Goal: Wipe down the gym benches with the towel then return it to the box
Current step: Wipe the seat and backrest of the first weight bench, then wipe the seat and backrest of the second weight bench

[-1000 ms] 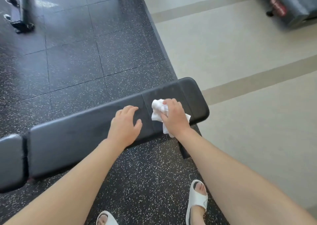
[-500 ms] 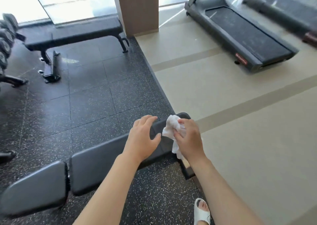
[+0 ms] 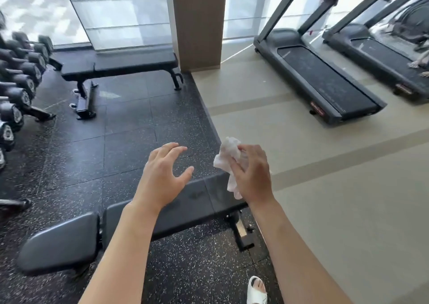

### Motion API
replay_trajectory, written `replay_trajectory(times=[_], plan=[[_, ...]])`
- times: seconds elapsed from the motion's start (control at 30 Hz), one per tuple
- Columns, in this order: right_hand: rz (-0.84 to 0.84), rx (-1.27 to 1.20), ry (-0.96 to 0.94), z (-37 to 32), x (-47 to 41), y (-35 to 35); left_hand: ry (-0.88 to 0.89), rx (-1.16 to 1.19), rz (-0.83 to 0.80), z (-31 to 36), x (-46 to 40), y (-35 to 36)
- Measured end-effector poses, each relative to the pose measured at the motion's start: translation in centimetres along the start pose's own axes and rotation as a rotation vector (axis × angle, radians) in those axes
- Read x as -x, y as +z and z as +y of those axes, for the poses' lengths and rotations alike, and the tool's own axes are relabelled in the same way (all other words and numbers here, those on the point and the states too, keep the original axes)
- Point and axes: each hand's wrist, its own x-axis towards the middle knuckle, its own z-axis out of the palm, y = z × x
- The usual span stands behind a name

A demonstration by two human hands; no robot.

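At six o'clock, nearest of all, one white sandal (image 3: 256, 289) is showing on the speckled black rubber floor (image 3: 130, 122). Just beyond it two bare forearms are reaching forward over the near bench (image 3: 199, 197), a black padded one running from eight o'clock toward three. The left hand (image 3: 162, 178) is hovering above the pad with fingers spread and relaxed, gripping nothing. The right hand (image 3: 251, 176) is holding the one white towel (image 3: 228, 162) crumpled in its curled fingers, raised above the bench's end, apart from the pad. No box is in view.

Farther off, at eleven o'clock, a second bench (image 3: 120, 63) is standing by the window, making two benches in all. At nine o'clock a rack of dumbbells (image 3: 16, 90) is lining the edge; about nine heads are showing, too blurred for a sure count or any numbers. At twelve o'clock one tan pillar (image 3: 198, 23) is rising. At two o'clock two treadmills (image 3: 325, 83) are sitting on the beige floor, each carrying a small red label (image 3: 316, 107) whose lettering is too small to read.
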Motion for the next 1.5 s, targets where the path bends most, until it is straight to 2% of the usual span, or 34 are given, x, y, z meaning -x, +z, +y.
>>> replay_trajectory(times=[0.33,0.47,0.6,0.9,1.2,1.5], plan=[[-0.002,-0.056,-0.155,1.3,-5.1,-3.5,-0.118,-0.073,0.180,7.0,1.8,-1.4],[-0.135,-0.113,-0.249,1.2,-4.8,-3.7,-0.200,-0.100,0.238,8.7,5.0,-1.8],[-0.255,-0.203,-0.234,-0.6,-2.7,-3.4,-0.273,-0.128,0.244,8.8,8.4,-2.8],[-0.318,-0.196,-0.339,-9.1,5.5,-1.2,-0.344,-0.138,0.310,5.1,18.9,-9.2],[-0.421,-0.221,-0.416,-19.8,15.5,4.0,-0.417,-0.130,0.420,-1.2,31.6,-18.1],[-0.507,-0.224,-0.536,-27.5,19.9,9.5,-0.563,-0.140,0.540,-5.9,39.9,-22.9]])
